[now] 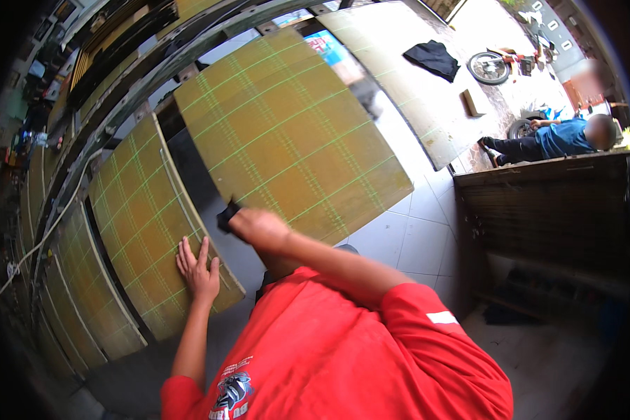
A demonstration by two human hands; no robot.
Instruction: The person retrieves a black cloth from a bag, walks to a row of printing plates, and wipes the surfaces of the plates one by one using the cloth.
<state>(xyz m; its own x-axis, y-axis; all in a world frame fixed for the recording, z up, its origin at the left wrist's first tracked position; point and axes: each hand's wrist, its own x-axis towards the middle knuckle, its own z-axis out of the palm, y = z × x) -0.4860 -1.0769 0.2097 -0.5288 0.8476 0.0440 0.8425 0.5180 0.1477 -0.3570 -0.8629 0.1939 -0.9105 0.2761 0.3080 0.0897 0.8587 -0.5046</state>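
My left hand (200, 271) lies with fingers spread on a yellow-brown panel (136, 210) marked with bright green grid lines, close to its right edge. A pale strip (180, 185) runs along that edge. In my right hand (260, 229) is a bunched black cloth (227, 215), with the fingers closed round it. That hand, slightly blurred, is over the near left corner of a larger grid-marked panel (294, 133), beside the dark gap between the two panels. Whether the cloth touches a panel, I cannot tell.
More panels (94, 280) stand in a row at the left, along a metal rail (210, 38). At the far right, a pale panel (399, 77) carries a black cloth piece (432, 59) and a small block (473, 103). A person in blue (563, 138) sits near a motorcycle (504, 64).
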